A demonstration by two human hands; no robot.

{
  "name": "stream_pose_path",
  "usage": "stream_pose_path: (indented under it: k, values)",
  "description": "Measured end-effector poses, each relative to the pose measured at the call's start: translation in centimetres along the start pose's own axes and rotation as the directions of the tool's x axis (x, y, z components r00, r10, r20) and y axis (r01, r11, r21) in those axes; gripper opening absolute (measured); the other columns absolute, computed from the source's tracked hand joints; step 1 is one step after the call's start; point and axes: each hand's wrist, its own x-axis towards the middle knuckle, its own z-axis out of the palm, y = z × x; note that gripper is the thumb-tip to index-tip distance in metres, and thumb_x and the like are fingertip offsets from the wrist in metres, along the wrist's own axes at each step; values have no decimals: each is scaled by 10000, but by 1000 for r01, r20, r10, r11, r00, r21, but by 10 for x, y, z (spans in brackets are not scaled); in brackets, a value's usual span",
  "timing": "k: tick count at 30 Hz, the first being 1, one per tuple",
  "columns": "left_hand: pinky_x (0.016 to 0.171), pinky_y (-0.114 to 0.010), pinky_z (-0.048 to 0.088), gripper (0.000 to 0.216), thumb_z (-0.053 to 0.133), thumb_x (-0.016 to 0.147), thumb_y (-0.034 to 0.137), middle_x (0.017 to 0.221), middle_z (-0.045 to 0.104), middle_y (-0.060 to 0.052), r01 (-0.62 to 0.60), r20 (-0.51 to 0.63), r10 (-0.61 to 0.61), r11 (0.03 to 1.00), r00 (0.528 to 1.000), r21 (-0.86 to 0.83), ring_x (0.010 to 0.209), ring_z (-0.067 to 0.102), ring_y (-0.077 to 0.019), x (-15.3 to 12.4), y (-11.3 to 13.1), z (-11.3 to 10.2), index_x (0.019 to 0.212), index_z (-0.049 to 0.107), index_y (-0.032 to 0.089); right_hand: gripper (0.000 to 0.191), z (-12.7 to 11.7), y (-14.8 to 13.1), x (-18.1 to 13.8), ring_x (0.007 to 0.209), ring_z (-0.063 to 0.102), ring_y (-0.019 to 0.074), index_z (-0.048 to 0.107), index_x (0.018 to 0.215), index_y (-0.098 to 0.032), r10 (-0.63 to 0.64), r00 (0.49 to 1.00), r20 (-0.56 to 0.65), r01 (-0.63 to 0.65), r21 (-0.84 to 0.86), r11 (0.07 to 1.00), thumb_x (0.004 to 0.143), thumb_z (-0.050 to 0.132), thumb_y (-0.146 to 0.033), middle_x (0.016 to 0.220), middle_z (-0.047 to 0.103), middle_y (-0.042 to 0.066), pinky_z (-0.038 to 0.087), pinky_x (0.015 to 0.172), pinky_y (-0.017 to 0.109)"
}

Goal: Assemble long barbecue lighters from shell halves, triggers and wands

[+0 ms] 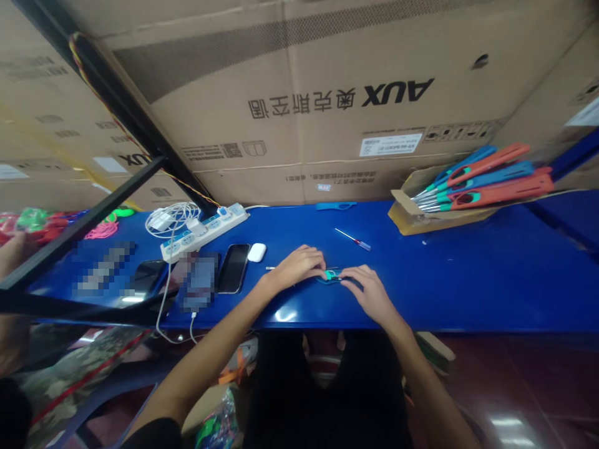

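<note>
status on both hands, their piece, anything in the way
Left hand pinches small blue-and-green plastic piece. Right hand at its other end, grip unclear. Slim purple-handled screwdriver beyond, not in the way.

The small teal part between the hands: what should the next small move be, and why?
Probably steady the teal part with the left hand and gently adjust its other end with the right hand: left fingertips pinch it, right fingertips are close beside it, and the screwdriver lies apart, untouched.
</note>
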Motion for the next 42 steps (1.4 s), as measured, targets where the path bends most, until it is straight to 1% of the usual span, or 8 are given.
stream_pose_path:
  k: [4, 7, 9, 12, 18, 24, 31, 42]
  values:
    - [887, -320, 376, 255, 572, 1029, 395, 959, 738, -26, -37, 64, 32, 996, 997, 85, 913, 661, -176, 5, 0, -3, 928, 703, 201, 172, 0, -1, 0, 1001, 666, 252, 727, 1056, -275, 1, 1000, -5, -1, -14, 1000, 1002, 569, -315, 1099, 777, 50, 497, 901, 431]
    - [894, -339, 366, 316, 524, 1055, 367, 909, 745, -37, -64, 110, 47, 985, 993, 159, 805, 659, -175, 13, 3, -5, 865, 707, 191, 182, 0, -2, 1, 997, 665, 259, 724, 1045, -279, 12, 1000, -12, -12, -4, 1000, 1014, 553, -334, 1093, 776, 54, 494, 894, 437]
    - [891, -350, 357, 338, 525, 1054, 336, 859, 743, -48, -86, 134, 60, 976, 989, 198, 742, 644, -177, 18, 6, -6, 804, 697, 186, 177, 0, -2, 1, 987, 662, 263, 719, 1028, -280, 18, 1000, -11, -18, 7, 1000, 1014, 556, -346, 1080, 775, 56, 491, 899, 442]
    - [909, -359, 344, 320, 554, 1040, 308, 825, 736, -55, -116, 151, 82, 965, 985, 234, 741, 643, -185, 21, 9, -7, 777, 685, 183, 158, 0, -2, 1, 967, 651, 263, 714, 1008, -274, 26, 1000, -9, -26, 13, 1000, 1005, 575, -349, 1057, 773, 57, 488, 899, 441]
    - [939, -367, 329, 312, 490, 1072, 309, 897, 752, -49, -112, 118, 82, 955, 990, 275, 803, 655, -186, 15, 6, -4, 877, 694, 176, 156, -1, -2, 2, 958, 634, 266, 706, 999, -276, 40, 999, 8, -41, 19, 999, 1008, 572, -356, 1055, 767, 54, 478, 879, 440]
    - [925, -374, 331, 329, 474, 1078, 320, 886, 744, -60, -110, 111, 79, 944, 991, 310, 775, 650, -186, 12, 9, -3, 881, 685, 163, 146, -1, -4, 2, 963, 627, 255, 706, 1000, -270, 63, 998, 17, -63, 29, 998, 1003, 585, -353, 1054, 761, 43, 471, 894, 435]
    - [949, -352, 343, 326, 475, 1079, 352, 943, 760, -43, -27, 57, 17, 983, 998, 179, 807, 654, -173, 5, 8, -4, 920, 690, 166, 141, 0, -5, 2, 976, 613, 241, 698, 1067, -271, 53, 998, 35, -53, -9, 999, 1005, 587, -334, 1085, 747, 37, 452, 884, 414]
    - [940, -345, 343, 225, 563, 1045, 332, 943, 765, -14, -2, 23, -3, 983, 1000, 181, 856, 664, -170, 3, 9, 0, 934, 691, 184, 148, 2, -11, 2, 974, 600, 230, 673, 1013, -263, 55, 998, 15, -55, -26, 998, 1030, 548, -341, 1064, 730, 29, 422, 869, 394]
